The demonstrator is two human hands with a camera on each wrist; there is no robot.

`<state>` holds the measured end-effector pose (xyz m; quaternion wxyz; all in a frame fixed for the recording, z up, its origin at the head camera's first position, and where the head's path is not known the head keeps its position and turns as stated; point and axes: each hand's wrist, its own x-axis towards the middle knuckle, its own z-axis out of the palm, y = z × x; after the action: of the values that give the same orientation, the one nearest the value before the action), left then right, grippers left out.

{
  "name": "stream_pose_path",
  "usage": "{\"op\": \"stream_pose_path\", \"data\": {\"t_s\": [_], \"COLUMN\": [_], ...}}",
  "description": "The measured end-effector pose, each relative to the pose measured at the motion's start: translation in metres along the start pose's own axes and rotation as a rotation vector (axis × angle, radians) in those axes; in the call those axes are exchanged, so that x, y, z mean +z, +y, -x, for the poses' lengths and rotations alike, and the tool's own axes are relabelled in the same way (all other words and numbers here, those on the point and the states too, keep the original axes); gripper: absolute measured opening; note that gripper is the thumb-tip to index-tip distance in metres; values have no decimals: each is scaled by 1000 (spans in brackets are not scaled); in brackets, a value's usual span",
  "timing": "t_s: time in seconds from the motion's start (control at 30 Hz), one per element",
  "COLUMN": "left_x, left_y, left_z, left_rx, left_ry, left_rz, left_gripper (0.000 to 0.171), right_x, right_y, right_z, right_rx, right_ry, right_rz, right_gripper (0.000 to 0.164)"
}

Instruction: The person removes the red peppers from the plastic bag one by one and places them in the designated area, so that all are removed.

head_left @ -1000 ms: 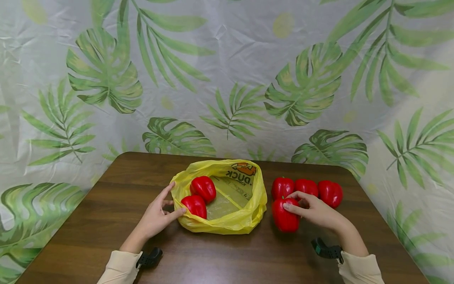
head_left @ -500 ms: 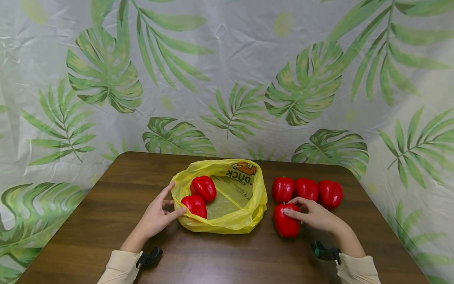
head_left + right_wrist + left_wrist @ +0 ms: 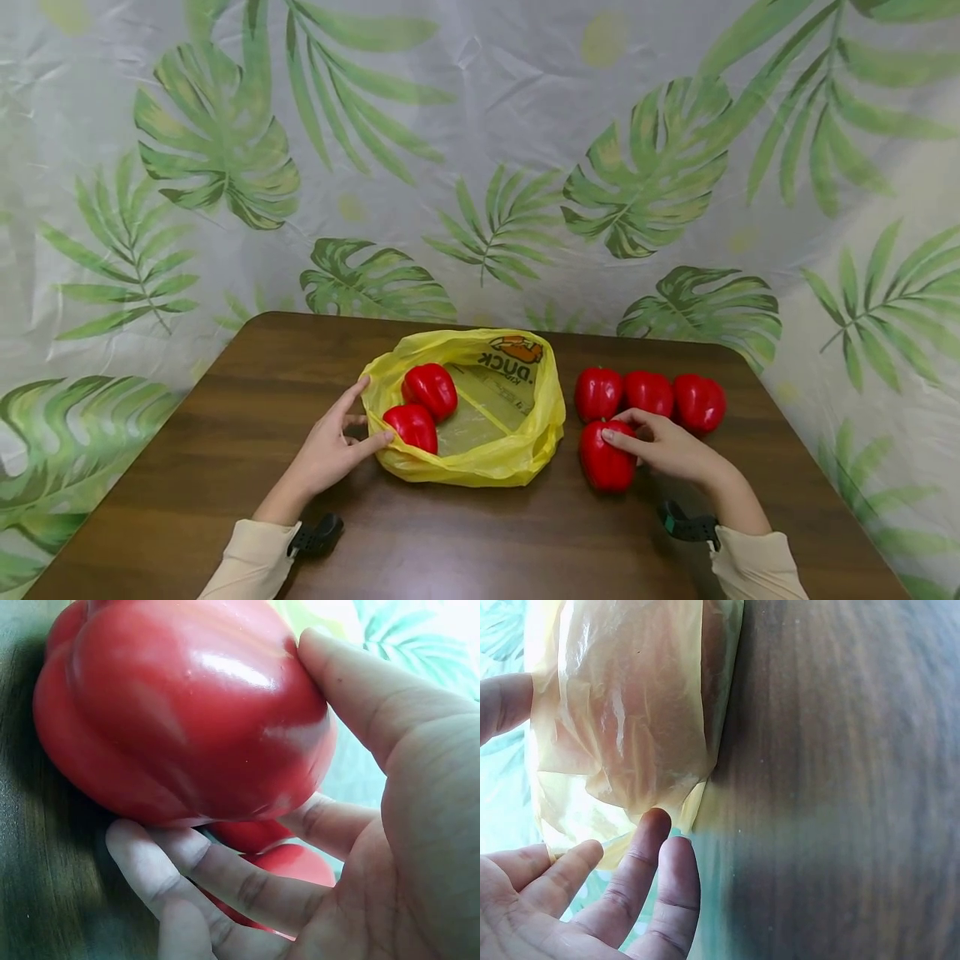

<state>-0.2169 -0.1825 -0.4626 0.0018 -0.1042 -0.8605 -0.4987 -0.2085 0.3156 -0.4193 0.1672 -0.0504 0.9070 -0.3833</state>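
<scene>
A yellow plastic bag (image 3: 480, 471) stands with its mouth wide at the middle of the table, lettering on its inner wall. Two red bell peppers (image 3: 430, 392) lie inside at its left. My left hand (image 3: 330, 450) holds the bag's left rim, thumb and index finger hooked on its edge; the other fingers are spread beside the plastic (image 3: 630, 705). Right of the bag, my right hand (image 3: 667, 446) grips a red bell pepper (image 3: 606, 462) near its stem end, with thumb on one side and fingers on the other. The pepper (image 3: 187, 705) fills much of the right wrist view.
Behind the gripped pepper, a row of three more red peppers (image 3: 648, 393) sits on the brown wooden table (image 3: 450, 542). A leaf-patterned cloth (image 3: 495, 150) hangs along the table's far edge. Black wrist cameras (image 3: 318, 533) are strapped at both sleeves.
The gripped pepper has shifted slightly toward the near side of the table with my right hand. My left hand stays at the bag's rim. The head view has tilted a little.
</scene>
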Motion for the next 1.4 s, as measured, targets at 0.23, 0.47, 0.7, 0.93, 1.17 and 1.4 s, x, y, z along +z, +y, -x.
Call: {"op": "stream_pose_path", "data": {"t_s": [0.23, 0.47, 0.7, 0.93, 1.17, 1.4], "left_x": [1, -1, -1, 1, 2, 0], "left_y": [1, 4, 3, 1, 0, 2], "left_z": [-2, 2, 2, 1, 1, 2], "left_rx": [-1, -11, -20, -10, -10, -10], "left_ry": [0, -9, -12, 1, -1, -3], "left_rz": [10, 9, 6, -2, -10, -3], "left_gripper": [94, 94, 95, 95, 95, 95], "right_x": [-3, -1, -4, -11, -28, -44], "right_y": [0, -3, -3, -4, -12, -36], "right_z": [0, 1, 3, 6, 9, 10], "right_rx": [-11, -5, -8, -23, -60, -110], "right_ry": [4, -3, -7, 5, 40, 96], "right_rz": [31, 39, 26, 43, 91, 198], "right_gripper": [62, 62, 61, 61, 59, 58]}}
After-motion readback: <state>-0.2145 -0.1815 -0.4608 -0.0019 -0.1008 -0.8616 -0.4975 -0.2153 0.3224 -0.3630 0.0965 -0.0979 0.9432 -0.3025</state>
